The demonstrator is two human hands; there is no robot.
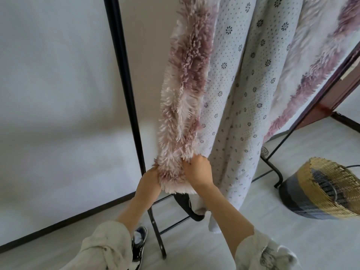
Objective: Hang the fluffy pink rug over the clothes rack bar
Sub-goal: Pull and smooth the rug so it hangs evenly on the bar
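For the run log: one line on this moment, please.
rug hanging on rack | left hand, right hand grip lower fluffy edge | basket on floor

no readable text, labels or numbers

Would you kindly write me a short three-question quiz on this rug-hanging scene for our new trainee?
1. True or false: both hands grip the rug at its lower fluffy edge.
2. What lies tipped on the floor at right: A) a bucket, B) a basket, C) a box?
3. Which side of the rug shows the dotted backing, facing the person or away?

Key:
1. True: left hand and right hand both hold it.
2. B.
3. Facing the person.
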